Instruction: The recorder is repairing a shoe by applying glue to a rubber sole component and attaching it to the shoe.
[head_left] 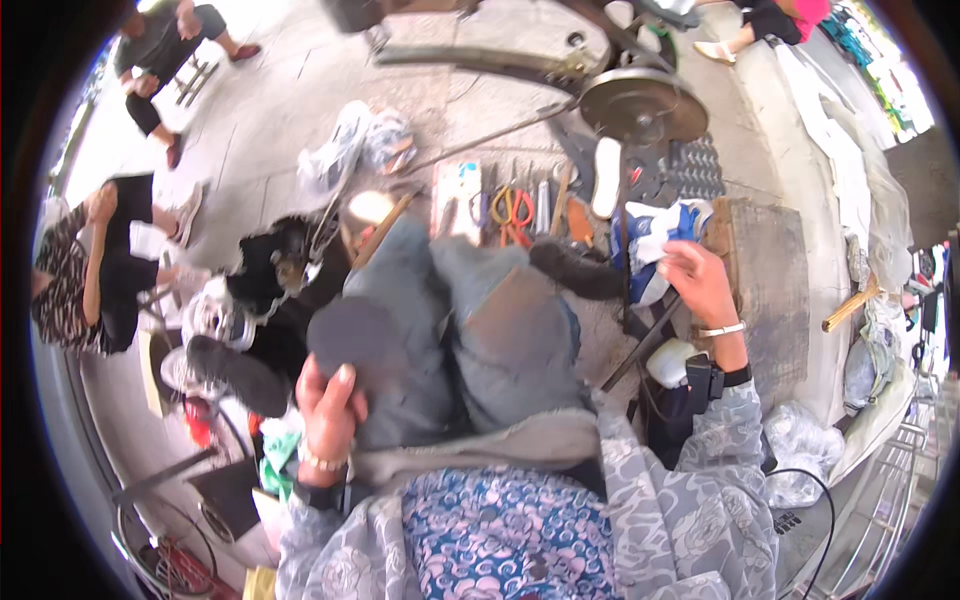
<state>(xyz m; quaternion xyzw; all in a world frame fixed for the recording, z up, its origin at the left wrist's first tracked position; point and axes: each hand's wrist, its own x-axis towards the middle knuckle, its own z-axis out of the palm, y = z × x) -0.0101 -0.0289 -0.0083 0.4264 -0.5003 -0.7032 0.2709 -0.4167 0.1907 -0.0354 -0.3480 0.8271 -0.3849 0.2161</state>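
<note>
While a dark grey sole piece is lying on the person's lap at centre left, the left hand is pinching its lower edge; the right hand, centre right, is clutching a blue-and-white shoe, beside scattered tools.

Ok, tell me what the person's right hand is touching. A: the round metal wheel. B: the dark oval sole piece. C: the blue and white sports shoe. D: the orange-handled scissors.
C: the right hand rests its fingers on the blue and white sports shoe; the left hand holds the dark oval sole piece.
</note>
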